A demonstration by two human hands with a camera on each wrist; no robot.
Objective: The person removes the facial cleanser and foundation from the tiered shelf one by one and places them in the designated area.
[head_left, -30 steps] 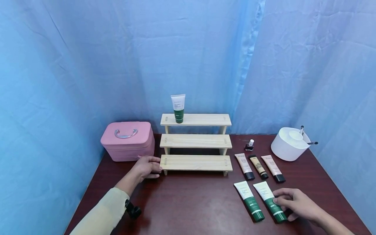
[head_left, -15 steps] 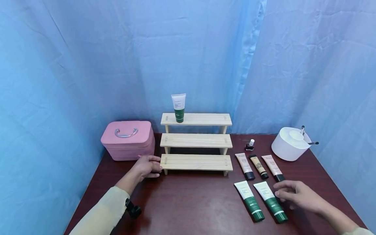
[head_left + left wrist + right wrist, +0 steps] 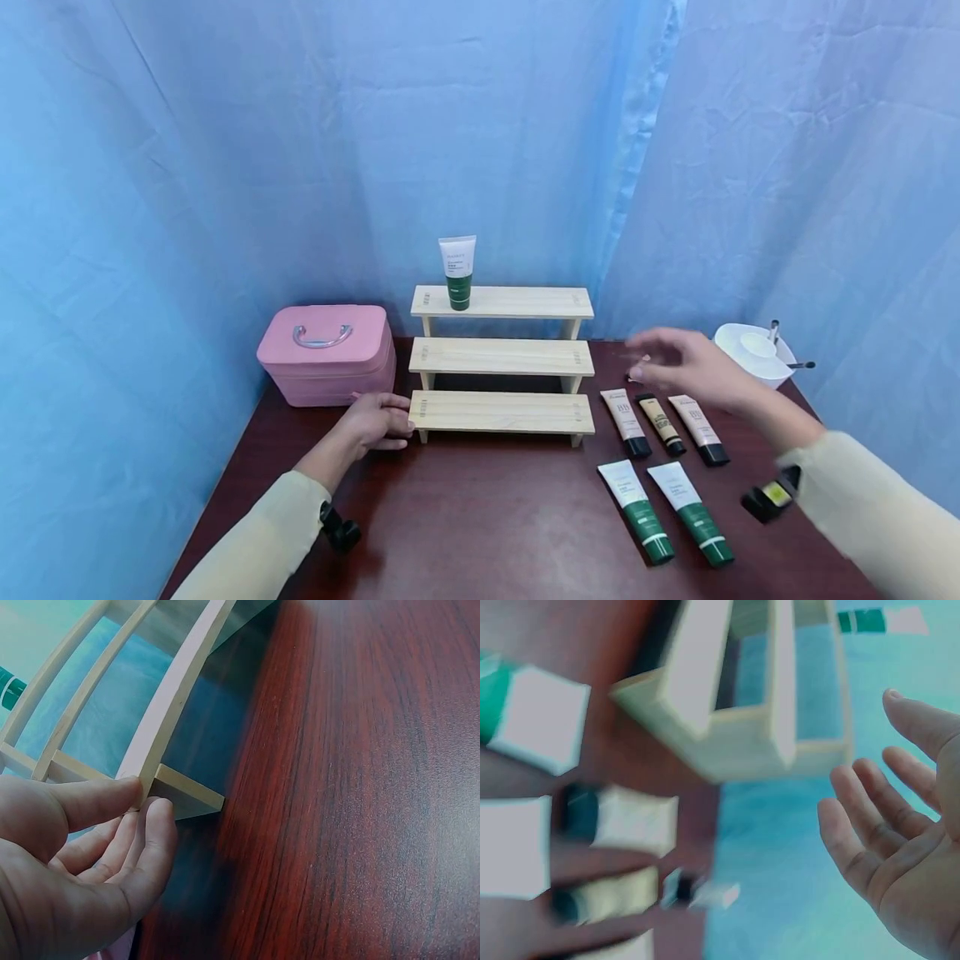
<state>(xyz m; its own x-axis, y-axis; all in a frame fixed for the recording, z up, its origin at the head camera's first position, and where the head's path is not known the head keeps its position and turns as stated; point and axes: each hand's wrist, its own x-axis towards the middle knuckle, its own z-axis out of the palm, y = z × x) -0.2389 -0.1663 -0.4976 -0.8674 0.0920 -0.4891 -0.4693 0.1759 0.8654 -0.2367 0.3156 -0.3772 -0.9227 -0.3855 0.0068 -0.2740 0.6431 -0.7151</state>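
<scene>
My left hand [image 3: 375,422] pinches the left end of the lowest step of a three-step wooden display stand [image 3: 501,412]; in the left wrist view the thumb [image 3: 105,801] lies on top and fingers curl beneath. My right hand [image 3: 686,362], fingers loosely bent and holding nothing, is in the air over the back right of the table, partly covering a nail polish bottle [image 3: 638,372]. In the right wrist view that bottle [image 3: 697,891] lies well apart from the fingers. One white-and-green tube [image 3: 459,275] stands cap down on the top step, at its left.
Two white-and-green tubes [image 3: 637,512] lie at the front right. Behind them lie two pink BB cream tubes [image 3: 624,421] and a yellowish tube [image 3: 660,423]. A white brush holder [image 3: 750,354] is at the back right, a pink case [image 3: 326,358] left of the stand. Blue curtains [image 3: 480,150] enclose the table.
My right hand has left the right-hand white-and-green tube, which stays on the table, and has moved up and back toward the nail polish. My left hand keeps its hold on the stand.
</scene>
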